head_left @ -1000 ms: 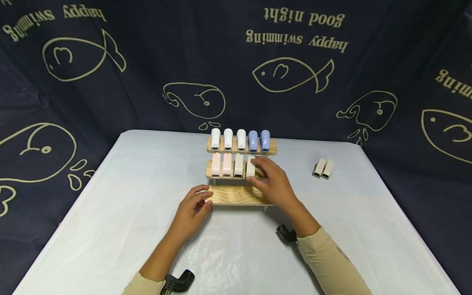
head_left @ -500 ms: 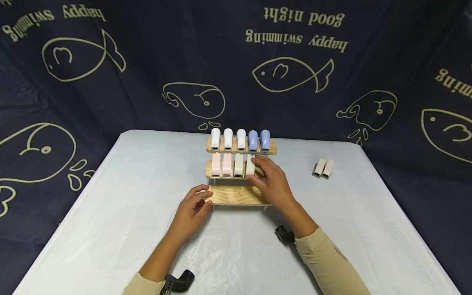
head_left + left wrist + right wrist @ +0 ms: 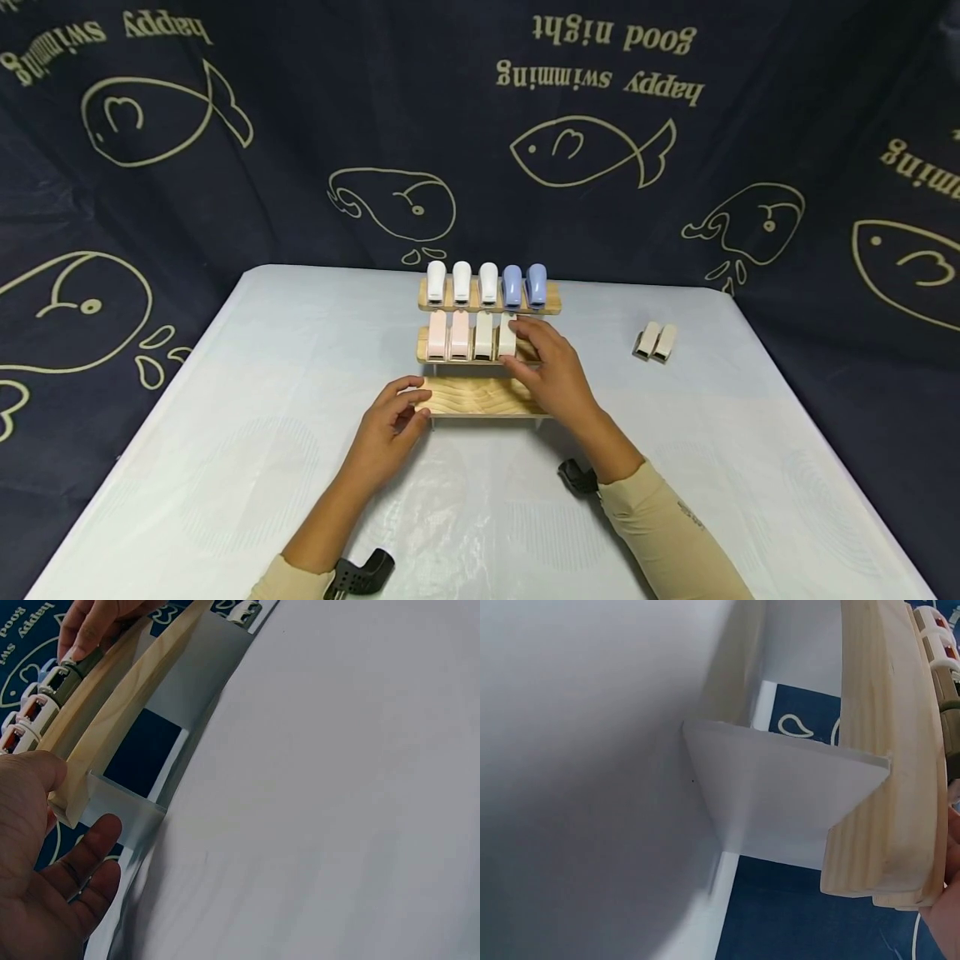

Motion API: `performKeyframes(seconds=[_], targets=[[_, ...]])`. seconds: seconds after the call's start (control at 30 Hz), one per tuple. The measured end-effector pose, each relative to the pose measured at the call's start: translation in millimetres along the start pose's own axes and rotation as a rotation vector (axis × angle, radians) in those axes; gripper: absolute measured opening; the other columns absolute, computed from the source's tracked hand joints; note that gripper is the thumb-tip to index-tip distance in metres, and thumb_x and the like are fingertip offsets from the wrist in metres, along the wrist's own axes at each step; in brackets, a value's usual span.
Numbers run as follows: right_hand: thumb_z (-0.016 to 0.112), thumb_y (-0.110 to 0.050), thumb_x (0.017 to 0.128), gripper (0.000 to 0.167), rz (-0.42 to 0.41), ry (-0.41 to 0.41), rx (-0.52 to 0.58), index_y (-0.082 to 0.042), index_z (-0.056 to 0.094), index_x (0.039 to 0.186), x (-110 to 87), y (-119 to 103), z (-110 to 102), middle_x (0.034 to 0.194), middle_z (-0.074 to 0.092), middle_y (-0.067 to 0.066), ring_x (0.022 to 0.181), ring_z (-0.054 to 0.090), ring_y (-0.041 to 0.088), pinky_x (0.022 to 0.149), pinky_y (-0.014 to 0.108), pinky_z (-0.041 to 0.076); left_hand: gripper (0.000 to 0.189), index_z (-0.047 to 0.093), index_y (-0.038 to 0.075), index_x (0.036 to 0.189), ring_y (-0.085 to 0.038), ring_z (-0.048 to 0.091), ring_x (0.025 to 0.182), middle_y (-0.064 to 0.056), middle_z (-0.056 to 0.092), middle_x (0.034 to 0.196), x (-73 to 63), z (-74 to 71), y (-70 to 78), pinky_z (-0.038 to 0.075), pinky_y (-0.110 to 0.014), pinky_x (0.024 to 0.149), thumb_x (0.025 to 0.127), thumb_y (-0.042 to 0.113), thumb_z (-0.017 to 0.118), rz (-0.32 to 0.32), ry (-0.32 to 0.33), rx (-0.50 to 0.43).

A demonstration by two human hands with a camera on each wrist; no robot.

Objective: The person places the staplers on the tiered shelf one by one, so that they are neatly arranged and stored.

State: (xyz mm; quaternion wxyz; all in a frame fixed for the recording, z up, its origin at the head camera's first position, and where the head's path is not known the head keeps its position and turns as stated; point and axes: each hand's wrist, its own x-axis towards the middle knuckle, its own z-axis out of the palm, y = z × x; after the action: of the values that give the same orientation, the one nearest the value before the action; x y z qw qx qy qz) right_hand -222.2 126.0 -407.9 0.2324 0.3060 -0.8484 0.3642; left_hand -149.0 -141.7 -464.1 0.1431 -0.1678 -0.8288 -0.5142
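A wooden display stand (image 3: pixel 487 396) with three stepped shelves stands mid-table in the head view. My left hand (image 3: pixel 386 433) holds the left end of its lowest shelf; in the left wrist view the thumb lies on the wood and other fingers spread beneath. My right hand (image 3: pixel 555 371) pinches a cream stapler (image 3: pixel 507 336), the rightmost in the middle row. Left of it come another cream stapler (image 3: pixel 483 336) and two pink staplers (image 3: pixel 437 335). In the right wrist view only part of the right hand (image 3: pixel 949 900) shows at the shelf's edge.
On the top shelf stand three white staplers (image 3: pixel 462 283) and two blue staplers (image 3: pixel 536 286). Two more cream staplers (image 3: pixel 654 342) sit apart on the white tablecloth (image 3: pixel 225 467) to the right. A dark curtain (image 3: pixel 300 150) with fish drawings hangs behind the table.
The head view has shifted very slightly. Both hands keep their places, the right one at the cream stapler and the left one at the lowest shelf.
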Motion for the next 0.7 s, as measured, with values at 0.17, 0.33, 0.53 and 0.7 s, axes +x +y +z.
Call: performKeyframes(seconds=[0.17, 0.33, 0.53, 0.7], targets=[[0.08, -0.014, 0.086, 0.049, 0.005, 0.006, 0.005, -0.002, 0.06, 0.129, -0.3, 0.3, 1.1, 0.132, 0.058, 0.014, 0.115, 0.061, 0.028, 0.097, 0.044, 0.049, 0.023, 0.07, 0.003, 0.117, -0.012, 0.062, 0.083, -0.007, 0.056, 0.135, -0.1, -0.3, -0.5, 0.055, -0.026, 0.072, 0.095, 0.007, 0.068, -0.003, 0.0, 0.002], [0.08, -0.014, 0.086, 0.049, 0.01, 0.006, 0.013, -0.002, 0.06, 0.129, -0.4, -0.2, 0.9, 0.132, 0.058, 0.013, 0.115, 0.061, 0.027, 0.097, 0.044, 0.049, 0.023, 0.07, 0.003, 0.118, -0.012, 0.063, 0.084, -0.007, 0.056, 0.135, -0.5, -0.1, -0.4, 0.055, -0.026, 0.072, 0.095, 0.008, 0.068, -0.01, -0.001, 0.0], [0.08, -0.014, 0.086, 0.05, 0.004, 0.007, 0.04, -0.002, 0.06, 0.129, -1.3, 0.4, 0.1, 0.133, 0.058, 0.013, 0.115, 0.061, 0.027, 0.098, 0.041, 0.049, 0.023, 0.07, 0.003, 0.118, -0.013, 0.063, 0.085, -0.008, 0.056, 0.135, -0.4, -0.2, 0.4, 0.055, -0.026, 0.073, 0.095, 0.009, 0.068, -0.006, -0.004, 0.004], [0.08, -0.012, 0.086, 0.048, 0.01, 0.01, 0.085, -0.001, 0.06, 0.129, -1.6, 0.1, -2.2, 0.134, 0.058, 0.011, 0.115, 0.061, 0.027, 0.097, 0.036, 0.05, 0.023, 0.07, 0.003, 0.117, -0.012, 0.062, 0.084, -0.007, 0.056, 0.135, -0.4, -0.3, 1.3, 0.055, -0.026, 0.073, 0.095, 0.008, 0.068, -0.004, -0.004, 0.01]])
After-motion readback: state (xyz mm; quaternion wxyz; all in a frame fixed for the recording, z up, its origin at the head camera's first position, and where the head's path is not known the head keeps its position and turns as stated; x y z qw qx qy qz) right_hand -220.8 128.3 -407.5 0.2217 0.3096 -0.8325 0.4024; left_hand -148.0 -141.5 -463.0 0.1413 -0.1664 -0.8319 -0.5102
